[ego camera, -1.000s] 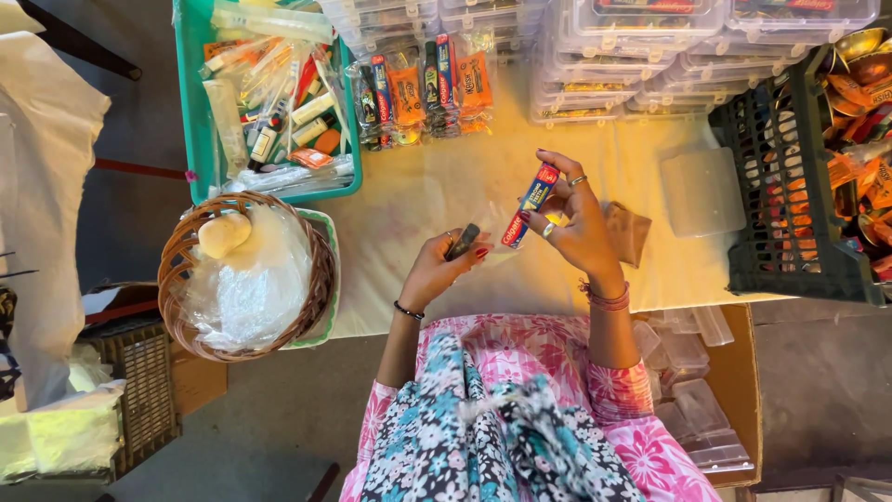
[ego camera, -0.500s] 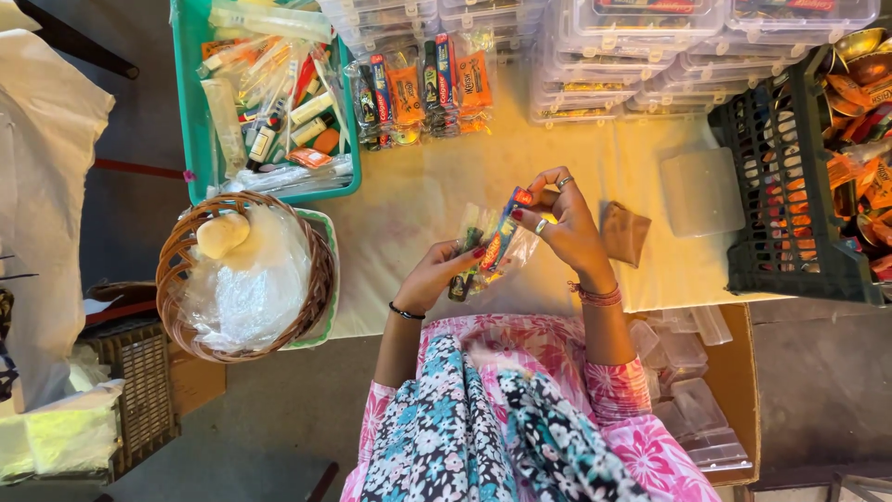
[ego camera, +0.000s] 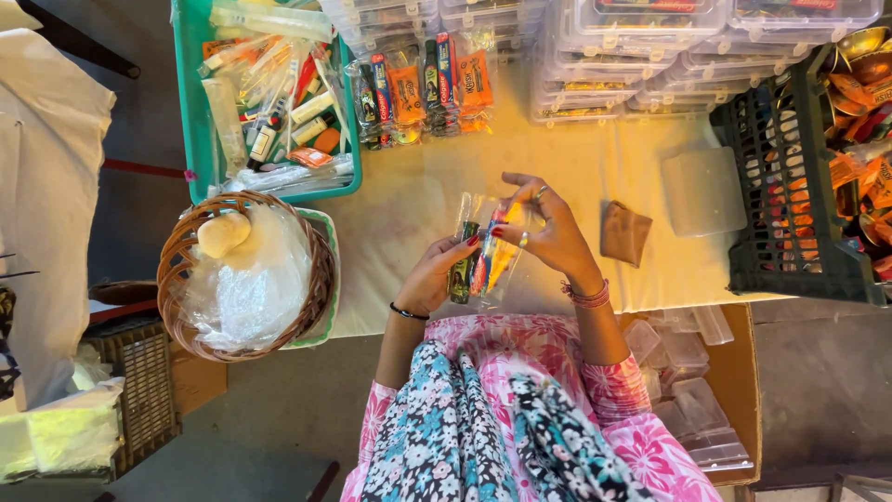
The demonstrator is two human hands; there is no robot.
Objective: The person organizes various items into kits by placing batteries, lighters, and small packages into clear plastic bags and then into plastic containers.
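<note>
Item in hand: a clear plastic pouch (ego camera: 485, 249) holding small tubes and sachets. The left hand (ego camera: 435, 275) is gripping its lower left edge with fingers closed; the right hand (ego camera: 548, 232) is pinching its upper right side, rings showing on the fingers. Both are holding the pouch above the cream tablecloth (ego camera: 595, 177).

Just right of the right hand: a small brown pouch (ego camera: 624, 233) is lying flat. Far left of the left hand: a wicker basket (ego camera: 243, 276) is sitting with crumpled plastic inside. Beyond the hands: filled pouches (ego camera: 423, 88) are lying beside a green tray (ego camera: 190, 139). Far right: a black crate (ego camera: 790, 186).
</note>
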